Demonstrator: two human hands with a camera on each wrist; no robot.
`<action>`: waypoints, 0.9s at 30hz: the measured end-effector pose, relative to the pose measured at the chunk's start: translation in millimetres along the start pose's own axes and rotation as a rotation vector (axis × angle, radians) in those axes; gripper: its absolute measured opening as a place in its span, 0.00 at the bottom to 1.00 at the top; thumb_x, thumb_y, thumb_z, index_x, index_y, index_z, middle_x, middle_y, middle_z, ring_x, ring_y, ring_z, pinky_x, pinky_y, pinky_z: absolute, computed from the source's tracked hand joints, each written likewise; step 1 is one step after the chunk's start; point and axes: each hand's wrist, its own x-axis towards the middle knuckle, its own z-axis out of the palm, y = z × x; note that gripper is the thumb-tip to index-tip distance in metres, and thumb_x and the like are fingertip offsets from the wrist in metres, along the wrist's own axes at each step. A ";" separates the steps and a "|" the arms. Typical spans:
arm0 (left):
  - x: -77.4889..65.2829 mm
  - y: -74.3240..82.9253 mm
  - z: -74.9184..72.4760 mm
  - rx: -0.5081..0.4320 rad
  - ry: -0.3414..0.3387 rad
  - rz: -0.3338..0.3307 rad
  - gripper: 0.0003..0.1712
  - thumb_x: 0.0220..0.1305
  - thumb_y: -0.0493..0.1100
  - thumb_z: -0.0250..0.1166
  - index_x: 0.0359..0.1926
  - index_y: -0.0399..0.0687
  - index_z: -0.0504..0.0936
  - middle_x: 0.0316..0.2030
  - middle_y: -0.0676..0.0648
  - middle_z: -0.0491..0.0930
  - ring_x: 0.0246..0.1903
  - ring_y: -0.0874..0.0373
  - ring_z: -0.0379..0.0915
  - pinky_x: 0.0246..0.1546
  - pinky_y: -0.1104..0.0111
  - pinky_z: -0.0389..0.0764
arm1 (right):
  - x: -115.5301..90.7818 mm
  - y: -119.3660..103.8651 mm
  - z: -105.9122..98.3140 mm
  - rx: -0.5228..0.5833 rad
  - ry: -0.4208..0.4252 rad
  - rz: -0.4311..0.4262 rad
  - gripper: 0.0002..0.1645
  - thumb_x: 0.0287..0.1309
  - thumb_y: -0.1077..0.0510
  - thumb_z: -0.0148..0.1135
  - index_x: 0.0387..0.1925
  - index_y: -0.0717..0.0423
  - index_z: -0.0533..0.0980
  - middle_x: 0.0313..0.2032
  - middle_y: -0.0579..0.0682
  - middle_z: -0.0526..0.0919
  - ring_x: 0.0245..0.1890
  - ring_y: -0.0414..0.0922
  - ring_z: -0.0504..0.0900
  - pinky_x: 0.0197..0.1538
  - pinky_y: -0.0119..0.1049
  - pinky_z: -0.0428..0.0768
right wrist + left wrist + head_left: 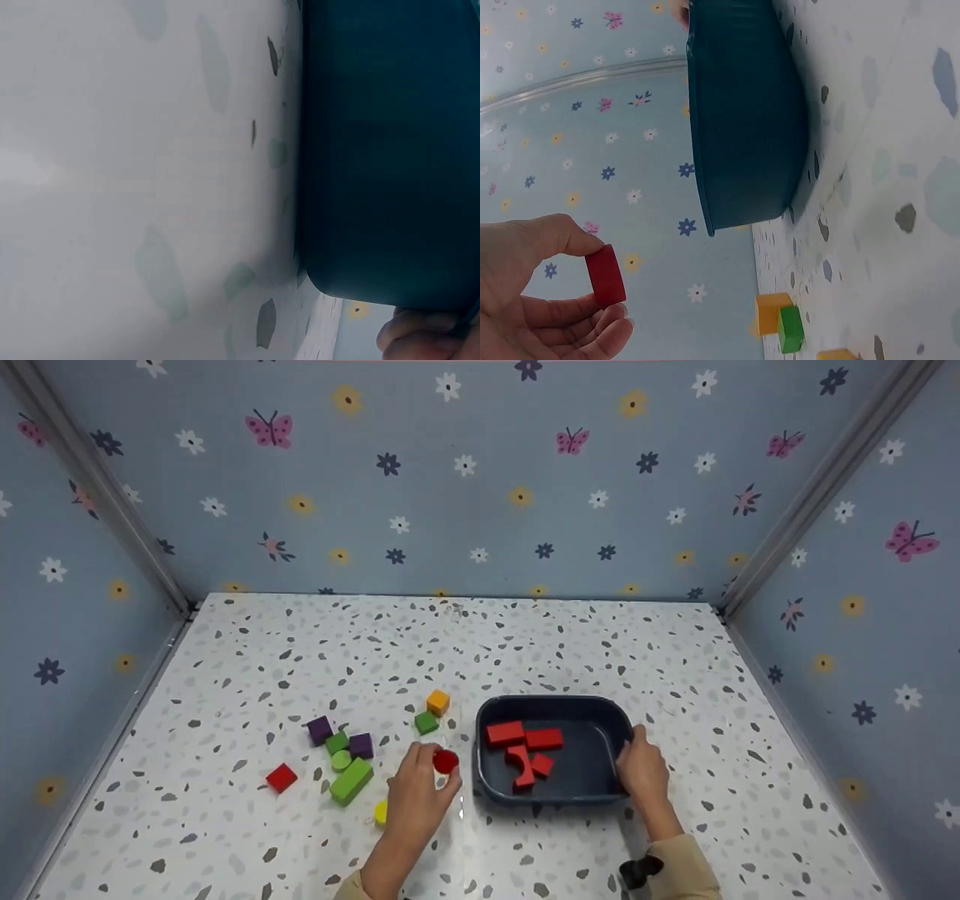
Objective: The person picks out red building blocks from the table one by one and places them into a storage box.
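Note:
Between thumb and fingers, my left hand [417, 795] pinches a red round block [446, 762], just left of a dark blue tray [555, 795]. In the left wrist view that red block [605, 276] shows as a short cylinder held up beside the tray's outer wall [742, 120]. My right hand [643, 769] grips the tray's right rim; the right wrist view has its fingers [420, 337] at the tray's edge. Inside the tray lie several red blocks, among them a rectangular one [544, 739], an arch [520, 769] and a small cube [542, 766].
Left of the tray are an orange cube [438, 703] and a green block [426, 723]. Farther left sit purple blocks [319, 730], a long green block [352, 781] and a red cube [282, 778]. A yellow block [381, 813] is partly hidden by the left hand. Patterned walls enclose the speckled table [600, 645].

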 end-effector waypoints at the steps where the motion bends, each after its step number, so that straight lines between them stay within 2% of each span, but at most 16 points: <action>1: 0.6 3.4 2.1 0.000 -0.015 -0.009 0.19 0.47 0.40 0.67 0.39 0.35 0.74 0.32 0.45 0.71 0.32 0.56 0.71 0.35 0.66 0.77 | -0.2 0.0 0.0 0.002 -0.001 0.000 0.16 0.58 0.63 0.46 0.47 0.66 0.63 0.30 0.71 0.76 0.28 0.64 0.76 0.25 0.54 0.71; 6: 3.0 16.5 11.0 -0.013 -0.027 0.032 0.18 0.47 0.40 0.67 0.39 0.36 0.74 0.32 0.46 0.70 0.32 0.57 0.70 0.36 0.69 0.76 | -0.9 -0.1 0.5 -0.012 0.005 -0.016 0.16 0.58 0.63 0.46 0.47 0.67 0.63 0.27 0.69 0.76 0.25 0.62 0.77 0.22 0.51 0.71; 8: 3.5 20.1 14.6 -0.021 -0.017 0.069 0.17 0.47 0.40 0.66 0.38 0.36 0.74 0.32 0.46 0.70 0.31 0.58 0.70 0.34 0.69 0.76 | -0.6 -0.5 0.6 -0.020 0.005 -0.017 0.16 0.58 0.63 0.46 0.48 0.67 0.63 0.26 0.68 0.76 0.24 0.61 0.77 0.21 0.50 0.71; 17: 4.9 31.6 33.7 -0.068 -0.008 0.187 0.16 0.47 0.39 0.66 0.36 0.37 0.74 0.31 0.46 0.70 0.29 0.59 0.67 0.28 0.71 0.74 | 1.3 -0.6 -0.3 -0.017 -0.014 0.009 0.16 0.58 0.62 0.45 0.47 0.65 0.63 0.28 0.67 0.76 0.26 0.60 0.77 0.22 0.50 0.72; 27: 7.7 45.5 59.3 -0.079 -0.015 0.277 0.16 0.44 0.38 0.67 0.35 0.36 0.74 0.30 0.46 0.70 0.29 0.57 0.68 0.29 0.70 0.73 | 1.0 -0.7 -0.1 -0.006 -0.013 0.016 0.15 0.57 0.62 0.47 0.46 0.65 0.63 0.29 0.68 0.76 0.28 0.62 0.77 0.25 0.53 0.72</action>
